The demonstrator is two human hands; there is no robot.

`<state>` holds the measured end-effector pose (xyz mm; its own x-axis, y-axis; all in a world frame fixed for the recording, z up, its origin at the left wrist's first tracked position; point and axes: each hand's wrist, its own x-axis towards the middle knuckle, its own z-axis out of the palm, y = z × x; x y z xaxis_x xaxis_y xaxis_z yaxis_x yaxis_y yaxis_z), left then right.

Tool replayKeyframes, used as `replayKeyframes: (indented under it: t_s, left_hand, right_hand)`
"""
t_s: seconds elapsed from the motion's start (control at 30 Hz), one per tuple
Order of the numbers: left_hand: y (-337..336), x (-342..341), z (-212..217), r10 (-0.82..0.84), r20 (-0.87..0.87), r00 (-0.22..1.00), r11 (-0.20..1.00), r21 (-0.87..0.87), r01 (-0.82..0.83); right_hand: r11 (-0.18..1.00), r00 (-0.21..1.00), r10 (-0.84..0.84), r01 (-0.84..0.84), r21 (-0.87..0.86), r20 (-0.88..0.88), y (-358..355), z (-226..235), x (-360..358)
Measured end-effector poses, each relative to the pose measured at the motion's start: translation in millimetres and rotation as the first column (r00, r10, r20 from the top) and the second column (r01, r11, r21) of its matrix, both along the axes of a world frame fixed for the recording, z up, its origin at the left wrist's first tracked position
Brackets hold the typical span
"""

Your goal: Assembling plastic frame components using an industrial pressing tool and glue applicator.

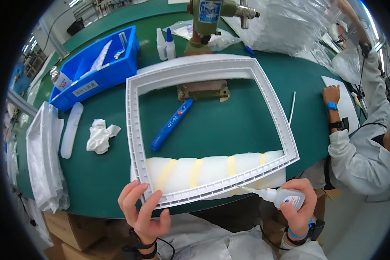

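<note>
A white plastic frame, roughly rectangular with ribbed edges, rests on the green table. White foam with pale yellow tape bands lies under its near side. My left hand has its fingers over the frame's near left corner, holding it, with the thumb off to the right. In my right hand is a small white glue bottle, tilted nearly level. Its thin nozzle points left and reaches the near rail of the frame. Whether any glue is coming out is too small to see.
Inside the frame lies a blue marker-shaped tube. Behind stand a green metal press and two small bottles. Leftward are a blue bin, crumpled tissue and plastic bags. A co-worker's hand is at the right.
</note>
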<state>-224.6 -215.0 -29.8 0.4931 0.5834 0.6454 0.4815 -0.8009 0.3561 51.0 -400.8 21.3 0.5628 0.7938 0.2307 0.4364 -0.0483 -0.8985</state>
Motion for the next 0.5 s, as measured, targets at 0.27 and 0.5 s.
replayKeyframes:
  t_s: [0.27,0.5]
  left_hand:
    - [64,15,93,-0.155,-0.082,0.985,0.972,-0.19,0.137]
    - [195,87,84,-0.17,-0.432,0.886,0.977,0.041,0.208]
  right_hand:
    - [0.945,0.726,0.126,0.12,0.304,-0.676,-6,-49,18]
    - [0.863,0.618,0.132,0.314,0.397,-0.775,0,-48,33]
